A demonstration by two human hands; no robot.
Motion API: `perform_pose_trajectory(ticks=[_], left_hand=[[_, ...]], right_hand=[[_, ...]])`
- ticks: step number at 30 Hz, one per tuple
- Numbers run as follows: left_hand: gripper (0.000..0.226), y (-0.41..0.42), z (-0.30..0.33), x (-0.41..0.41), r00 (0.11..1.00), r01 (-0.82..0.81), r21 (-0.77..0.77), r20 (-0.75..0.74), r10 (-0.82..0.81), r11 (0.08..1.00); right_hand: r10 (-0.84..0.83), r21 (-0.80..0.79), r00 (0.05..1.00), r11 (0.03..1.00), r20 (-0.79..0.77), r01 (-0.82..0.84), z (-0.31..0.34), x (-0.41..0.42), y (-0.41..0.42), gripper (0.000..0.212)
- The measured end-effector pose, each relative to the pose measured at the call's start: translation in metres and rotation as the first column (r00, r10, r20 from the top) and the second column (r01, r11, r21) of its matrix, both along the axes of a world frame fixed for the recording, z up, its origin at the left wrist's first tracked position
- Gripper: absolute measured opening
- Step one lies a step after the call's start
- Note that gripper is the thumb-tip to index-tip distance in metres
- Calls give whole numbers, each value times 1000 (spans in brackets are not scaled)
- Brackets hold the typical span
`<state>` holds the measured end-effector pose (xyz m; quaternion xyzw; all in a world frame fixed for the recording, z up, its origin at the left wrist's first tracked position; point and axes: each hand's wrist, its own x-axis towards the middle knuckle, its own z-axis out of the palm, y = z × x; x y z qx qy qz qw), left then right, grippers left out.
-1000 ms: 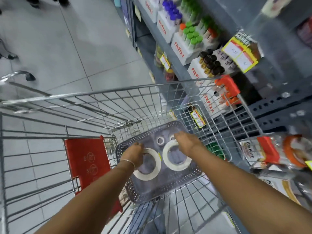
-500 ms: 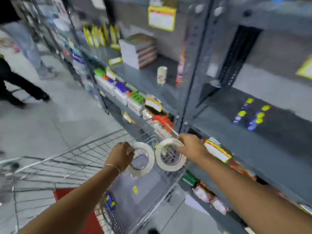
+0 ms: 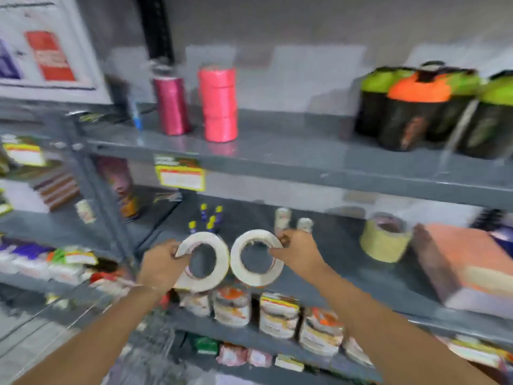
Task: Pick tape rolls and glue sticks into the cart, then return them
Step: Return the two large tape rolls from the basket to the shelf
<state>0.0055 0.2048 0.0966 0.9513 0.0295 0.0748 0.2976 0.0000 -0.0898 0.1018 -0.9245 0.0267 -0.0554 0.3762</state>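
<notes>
Hands, left (image 3: 161, 263) and right (image 3: 298, 250), each gripping a white tape ring (image 3: 204, 262) (image 3: 256, 258), we have raised from cart to grey metal shelf (image 3: 347, 247).

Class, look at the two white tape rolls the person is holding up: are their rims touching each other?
Cannot tell. In the head view the left tape roll and the right tape roll meet edge to edge, but motion blur hides any contact or gap.

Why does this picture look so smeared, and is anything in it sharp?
Head view: motion blur smears everything, worst at the edges, where the price label is unreadable; the two tape rolls, left and right, and both hands, left and right, are clearest. Wide-angle lens bends the shelf edge; soft sheen on the top shelf.
</notes>
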Motion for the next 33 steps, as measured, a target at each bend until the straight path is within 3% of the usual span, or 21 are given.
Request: perform_pose_trajectory(ticks=[7, 11, 13, 16, 24, 33], left_hand=[[9, -130, 25, 36, 984, 171, -230, -6, -177, 958], [12, -186, 33, 60, 948, 281, -242, -79, -308, 929], [7, -207, 33, 68, 930, 301, -318, -112, -351, 899], [7, -229, 26, 75, 916, 299, -376, -142, -374, 877], [11, -251, -13, 75, 908, 286, -356, -197, -371, 890], [12, -282, -32, 71, 938, 218, -400, -167, -304, 890]], right_hand=[[-386, 111, 922, 916, -26, 387, 12, -32, -129, 19], [-553, 191, 829, 808, -79, 557, 19, -26, -193, 16], [-627, 175, 776, 758, -70, 628, 16, -15, -223, 20], [-774, 106, 624, 615, -113, 782, 18, -3, -252, 31], [-820, 28, 570, 569, -58, 822, -2, 32, -291, 27], [-765, 2, 642, 642, -45, 766, -24, 53, -315, 28]])
